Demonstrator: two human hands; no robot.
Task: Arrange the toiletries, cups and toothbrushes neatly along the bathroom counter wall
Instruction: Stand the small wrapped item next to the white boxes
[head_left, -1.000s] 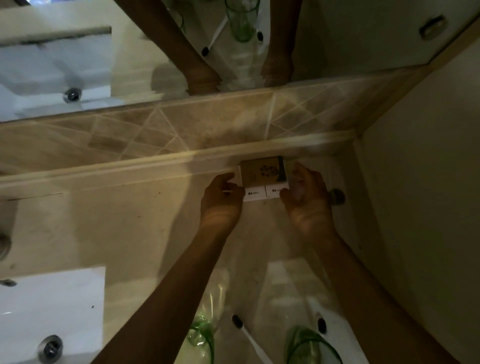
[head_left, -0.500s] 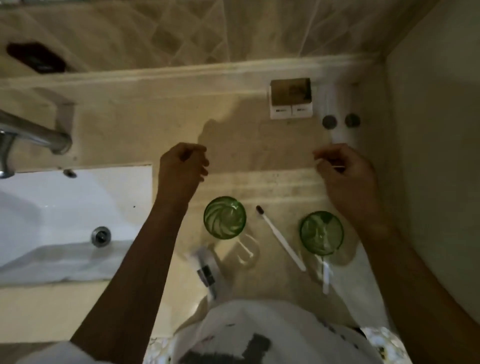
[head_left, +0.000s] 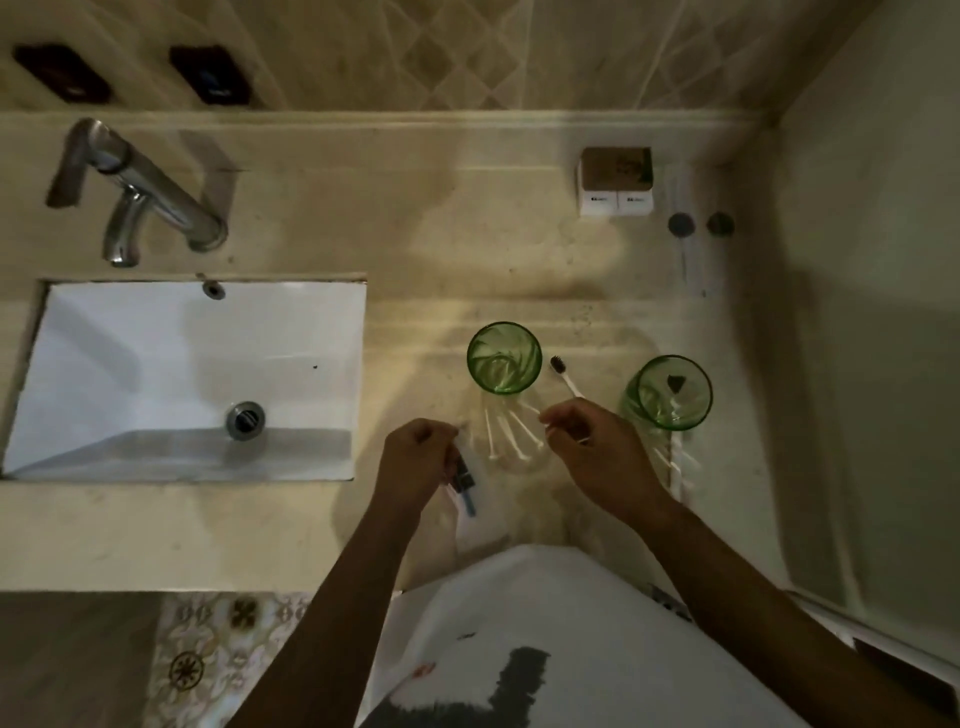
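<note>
Two green glass cups stand on the counter, one (head_left: 503, 357) in the middle and one (head_left: 672, 391) to its right. My right hand (head_left: 592, 449) is closed on the handle of a white toothbrush (head_left: 562, 375) whose dark head lies between the cups. My left hand (head_left: 418, 460) grips a clear packet (head_left: 467, 486) holding a dark and blue item. A clear packet of white swabs (head_left: 506, 434) lies between my hands. A stack of small boxes (head_left: 615, 179), brown on white, sits against the back wall.
A white sink (head_left: 187, 374) with a chrome tap (head_left: 145, 192) fills the left. Two dark round caps (head_left: 698, 224) stand right of the boxes, near the side wall (head_left: 872, 260). More white sticks (head_left: 675, 462) lie by the right cup.
Both hands left the boxes at the back wall and drew toward the front edge. The left hand took up the packet, the right took the toothbrush handle. My view tilted down.
</note>
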